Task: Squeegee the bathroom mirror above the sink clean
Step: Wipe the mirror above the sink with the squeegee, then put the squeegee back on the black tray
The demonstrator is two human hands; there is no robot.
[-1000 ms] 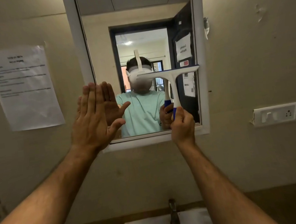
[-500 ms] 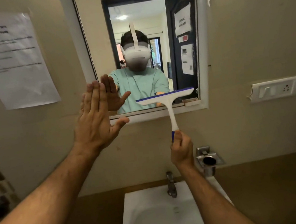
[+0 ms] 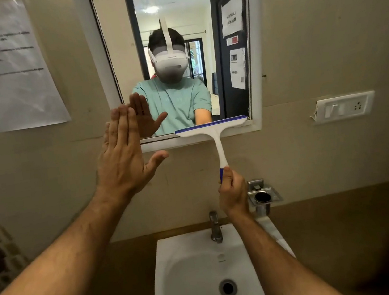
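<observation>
The white-framed mirror (image 3: 120, 45) hangs on the beige wall above the sink (image 3: 178, 256). My right hand (image 3: 233, 193) grips the blue end of a white squeegee (image 3: 217, 141), held upright. Its blue-edged blade lies across the mirror's bottom right edge, on the lower frame. My left hand (image 3: 121, 157) is flat with straight fingers, palm against the mirror's lower left frame and the wall beside it.
A tap (image 3: 215, 227) stands at the back of the sink. A metal holder (image 3: 263, 196) is fixed to the wall right of my right hand. A switch plate (image 3: 345, 107) sits further right. A printed paper notice (image 3: 2, 66) hangs at upper left.
My right hand has drawn the squeegee down from mid-mirror to the bottom edge. The view has tilted down, showing more of the sink. My left hand stays flat in place.
</observation>
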